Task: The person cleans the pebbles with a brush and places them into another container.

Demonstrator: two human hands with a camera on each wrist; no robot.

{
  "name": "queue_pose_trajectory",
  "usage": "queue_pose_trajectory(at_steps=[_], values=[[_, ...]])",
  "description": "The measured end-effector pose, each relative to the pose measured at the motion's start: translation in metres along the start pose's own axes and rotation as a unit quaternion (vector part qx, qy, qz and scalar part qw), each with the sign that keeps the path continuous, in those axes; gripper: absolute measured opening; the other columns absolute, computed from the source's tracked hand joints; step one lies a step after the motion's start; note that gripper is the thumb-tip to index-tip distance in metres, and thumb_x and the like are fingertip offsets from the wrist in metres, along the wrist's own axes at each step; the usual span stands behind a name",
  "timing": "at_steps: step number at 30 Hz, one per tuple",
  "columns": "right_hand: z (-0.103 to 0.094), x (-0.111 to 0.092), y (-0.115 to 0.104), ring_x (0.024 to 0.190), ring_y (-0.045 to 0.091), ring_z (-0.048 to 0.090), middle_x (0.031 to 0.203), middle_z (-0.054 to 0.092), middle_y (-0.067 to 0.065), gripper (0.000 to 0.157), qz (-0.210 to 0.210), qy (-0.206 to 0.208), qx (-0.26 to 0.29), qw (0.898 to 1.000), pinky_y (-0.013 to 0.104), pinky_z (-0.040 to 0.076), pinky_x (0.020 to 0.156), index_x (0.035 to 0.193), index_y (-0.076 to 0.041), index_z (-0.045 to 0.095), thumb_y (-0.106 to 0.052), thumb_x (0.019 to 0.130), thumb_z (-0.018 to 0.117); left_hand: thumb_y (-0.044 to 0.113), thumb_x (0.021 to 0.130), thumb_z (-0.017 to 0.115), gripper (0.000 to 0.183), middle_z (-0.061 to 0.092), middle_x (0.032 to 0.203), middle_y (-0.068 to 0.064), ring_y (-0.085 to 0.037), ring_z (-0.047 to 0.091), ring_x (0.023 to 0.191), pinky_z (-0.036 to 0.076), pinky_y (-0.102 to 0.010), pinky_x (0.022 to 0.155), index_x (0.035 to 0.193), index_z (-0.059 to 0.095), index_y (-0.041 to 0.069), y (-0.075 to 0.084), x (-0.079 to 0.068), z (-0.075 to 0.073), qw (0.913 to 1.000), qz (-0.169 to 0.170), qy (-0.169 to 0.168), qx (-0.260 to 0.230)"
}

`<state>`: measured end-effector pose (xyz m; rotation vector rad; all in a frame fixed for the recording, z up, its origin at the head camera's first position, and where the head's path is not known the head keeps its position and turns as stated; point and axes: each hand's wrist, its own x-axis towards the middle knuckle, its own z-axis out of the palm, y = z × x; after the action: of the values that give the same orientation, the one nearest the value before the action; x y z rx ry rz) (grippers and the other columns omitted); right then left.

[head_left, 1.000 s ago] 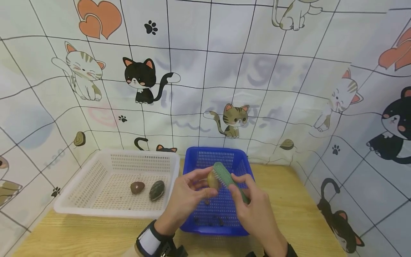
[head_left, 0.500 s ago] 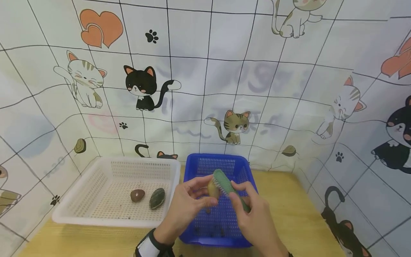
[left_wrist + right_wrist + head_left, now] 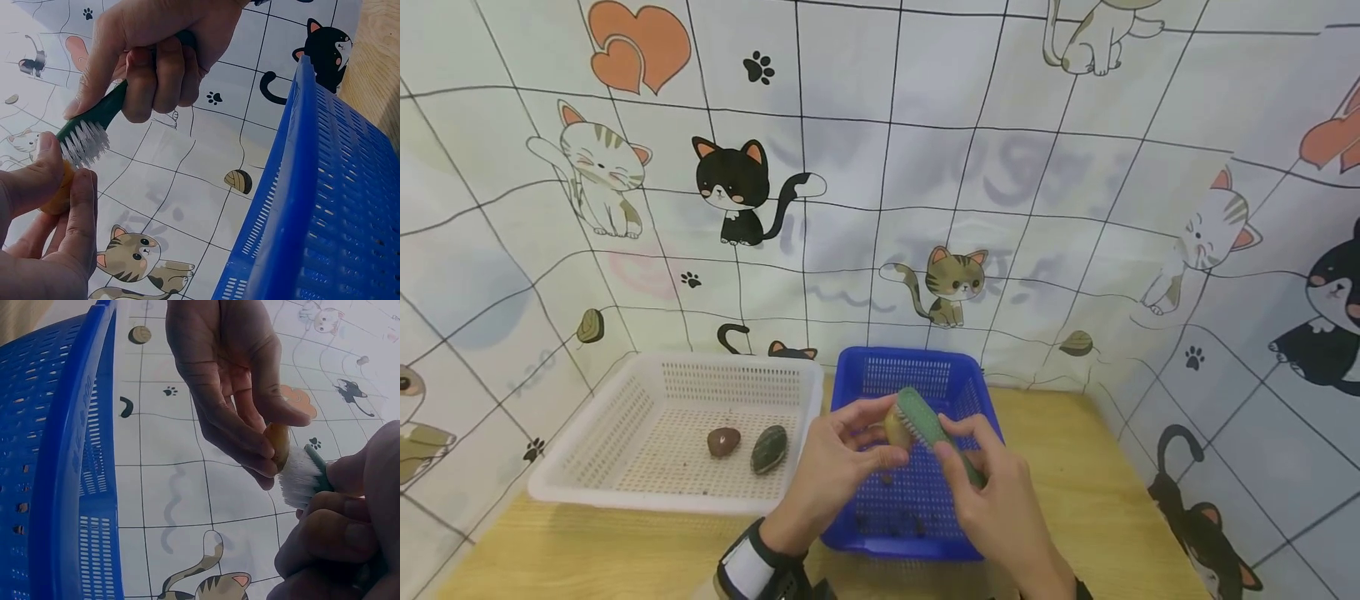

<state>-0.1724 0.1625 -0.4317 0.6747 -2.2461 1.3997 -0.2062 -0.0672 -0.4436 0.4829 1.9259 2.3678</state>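
My left hand (image 3: 838, 462) pinches a yellowish-brown stone (image 3: 897, 428) between thumb and fingers, above the blue basket (image 3: 917, 546). A green brush (image 3: 928, 421) is gripped by its handle in my right hand (image 3: 1000, 500). Its white bristles (image 3: 84, 144) lie against the stone's side in the left wrist view. From the right wrist, the stone (image 3: 277, 445) shows between the left thumb and fingertips, the bristles (image 3: 299, 478) meeting its edge. Fingers cover part of the stone and most of the handle.
To the left stands a white basket (image 3: 587, 492) holding a reddish-brown stone (image 3: 724, 442) and a dark green stone (image 3: 769, 450). Small dark bits (image 3: 891, 525) lie on the blue basket's floor. Both baskets sit on a wooden table (image 3: 1060, 450) before a cat-patterned sheet (image 3: 850, 167).
The head view dips and comes back, shifting the whole scene slightly. Both hands keep their holds, and the brush stays against the stone with only slight movement.
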Motion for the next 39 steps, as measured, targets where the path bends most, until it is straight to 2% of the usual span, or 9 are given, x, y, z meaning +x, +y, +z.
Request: queue_pose_trajectory(at_steps=[10,15,19,22,23,26,30,34,39], values=[[-0.004,-0.002,-0.004,0.048,-0.017,0.03,0.06,0.045,-0.02,0.019,-0.006,-0.029,0.027,0.999,0.011,0.03,0.036,0.136,-0.012,0.072,-0.007,0.118,0.068,0.001,0.091,0.098,0.067,0.079,0.149,-0.015,-0.018,0.083,0.119,0.07,-0.028,0.084,0.154,0.074,0.007,0.002,-0.001,0.001,0.9999,0.001,0.0,0.013],[0.003,-0.003,-0.001,0.049,-0.018,0.03,0.058,0.051,-0.014,0.019,-0.018,-0.011,0.011,1.0,0.01,0.031,0.036,0.135,-0.008,0.071,-0.005,0.117,0.067,-0.002,0.089,0.098,0.065,0.082,0.142,-0.016,-0.017,0.084,0.115,0.071,-0.028,0.085,0.15,0.076,0.004,0.002,-0.002,-0.001,0.9998,-0.003,-0.005,0.021],[0.004,-0.003,0.002,0.046,-0.017,0.032,0.089,0.086,0.01,0.016,0.001,0.003,0.009,1.0,0.013,0.032,0.034,0.133,-0.009,0.071,-0.006,0.117,0.068,0.0,0.089,0.099,0.067,0.081,0.143,-0.017,-0.018,0.085,0.116,0.073,-0.03,0.089,0.152,0.075,0.005,0.002,-0.002,-0.002,0.9997,0.005,-0.011,0.019],[0.002,-0.001,0.002,0.046,-0.015,0.033,0.128,0.087,0.023,0.016,0.01,0.002,0.008,1.0,0.014,0.032,0.034,0.132,-0.009,0.071,-0.007,0.117,0.068,0.002,0.091,0.098,0.067,0.081,0.144,-0.016,-0.019,0.084,0.117,0.072,-0.029,0.087,0.153,0.075,0.01,0.002,-0.002,-0.003,0.9998,0.007,-0.008,0.02],[0.001,-0.001,0.002,0.045,-0.015,0.034,0.129,0.087,0.023,0.015,0.011,0.0,0.006,1.0,0.015,0.032,0.034,0.133,-0.009,0.071,-0.008,0.117,0.068,0.003,0.091,0.098,0.067,0.081,0.145,-0.016,-0.02,0.084,0.118,0.072,-0.029,0.087,0.154,0.075,0.011,0.002,-0.001,-0.003,0.9998,0.007,-0.006,0.02],[0.0,-0.001,0.0,0.046,-0.015,0.032,0.093,0.088,0.01,0.015,0.01,-0.006,0.001,1.0,0.014,0.031,0.035,0.133,-0.01,0.072,-0.009,0.118,0.069,0.002,0.092,0.098,0.067,0.08,0.149,-0.014,-0.02,0.083,0.121,0.072,-0.029,0.09,0.154,0.075,0.013,0.004,0.0,-0.003,0.9997,0.003,0.002,0.023],[0.001,-0.002,-0.003,0.047,-0.018,0.03,0.06,0.054,-0.013,0.016,-0.019,-0.027,0.012,0.999,0.012,0.031,0.034,0.133,-0.009,0.071,-0.005,0.117,0.068,-0.002,0.091,0.097,0.069,0.079,0.15,-0.015,-0.019,0.083,0.122,0.072,-0.03,0.096,0.154,0.074,0.01,0.006,0.0,-0.003,0.9997,-0.002,0.011,0.021],[0.005,-0.002,-0.003,0.047,-0.019,0.03,0.062,0.055,-0.015,0.019,-0.04,-0.024,0.011,0.999,0.012,0.032,0.034,0.135,-0.007,0.069,-0.003,0.117,0.067,-0.005,0.091,0.095,0.068,0.08,0.148,-0.018,-0.018,0.084,0.119,0.072,-0.03,0.096,0.154,0.073,0.006,0.008,-0.001,-0.003,0.9997,0.001,0.009,0.023],[0.004,-0.002,-0.003,0.045,-0.017,0.029,0.057,0.051,-0.018,0.017,-0.016,0.0,-0.003,1.0,0.012,0.03,0.034,0.134,-0.007,0.07,-0.006,0.117,0.068,-0.002,0.091,0.097,0.069,0.08,0.149,-0.016,-0.02,0.084,0.121,0.072,-0.03,0.093,0.155,0.074,0.009,0.01,-0.004,-0.002,0.9997,-0.003,0.004,0.024]])
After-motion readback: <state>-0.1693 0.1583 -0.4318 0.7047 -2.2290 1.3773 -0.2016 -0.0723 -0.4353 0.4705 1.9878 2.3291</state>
